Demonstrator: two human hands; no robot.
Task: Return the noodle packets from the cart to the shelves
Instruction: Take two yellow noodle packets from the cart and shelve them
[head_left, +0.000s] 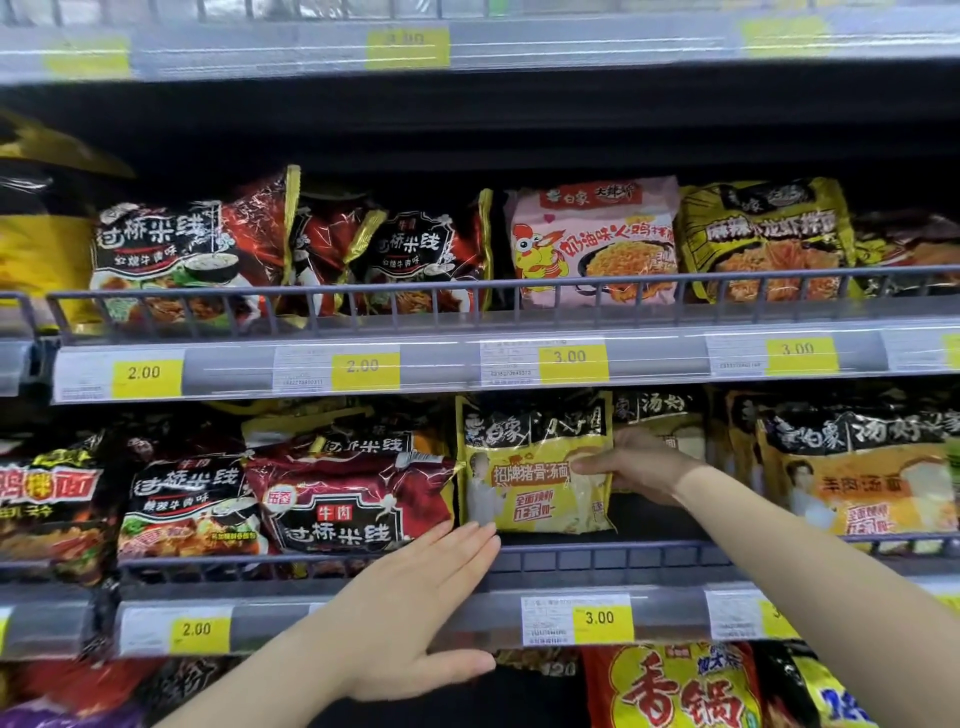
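Standing upright on the lower shelf (613, 564) behind its wire rail, a yellow noodle packet (535, 467) is pinched at its right side by the right hand (636, 467), thumb on the front and fingers curled behind. The left hand (415, 608) is held flat with straight fingers against the rail and price strip, gripping nothing, its fingertips just below the packet's lower left corner. The packet is flanked by a dark red packet (348, 504) touching its left edge and an orange-yellow packet (857, 478) well to its right, while a pink packet (592, 241) is seen on the shelf above.
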